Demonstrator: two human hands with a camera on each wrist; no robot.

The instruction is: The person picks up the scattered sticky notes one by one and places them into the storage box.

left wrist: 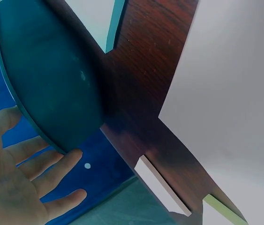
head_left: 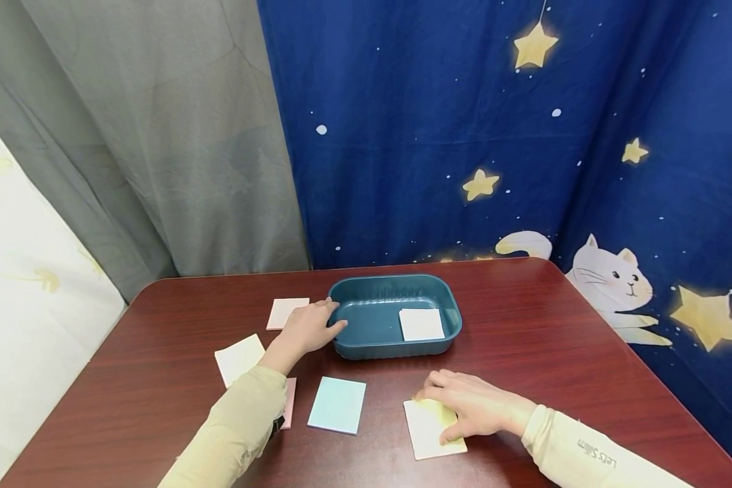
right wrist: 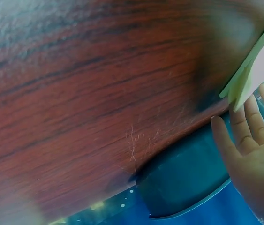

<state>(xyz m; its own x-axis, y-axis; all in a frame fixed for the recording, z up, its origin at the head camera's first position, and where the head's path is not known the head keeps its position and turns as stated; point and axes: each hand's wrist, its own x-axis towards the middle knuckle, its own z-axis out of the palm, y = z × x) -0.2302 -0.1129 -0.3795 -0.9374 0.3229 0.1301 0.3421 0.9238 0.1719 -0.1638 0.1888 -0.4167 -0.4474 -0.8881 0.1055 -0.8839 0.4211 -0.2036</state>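
My left hand is at the left end of the teal basin, fingertips touching its rim and thumb spread apart. In the left wrist view its fingers are loosely extended along that rim. A white sticky note pad lies inside the basin, at its right side. In front of the basin, my right hand grips a pale yellow sticky note pad, with fingers at its far edge and thumb near its right side. In the right wrist view the yellow sheets bend up at the fingertips; the thumb is hidden there.
A light blue pad lies between the hands. A pink pad is partly hidden by the left sleeve. Further left are a cream pad and a pale pink pad. Curtains stand behind the brown table.
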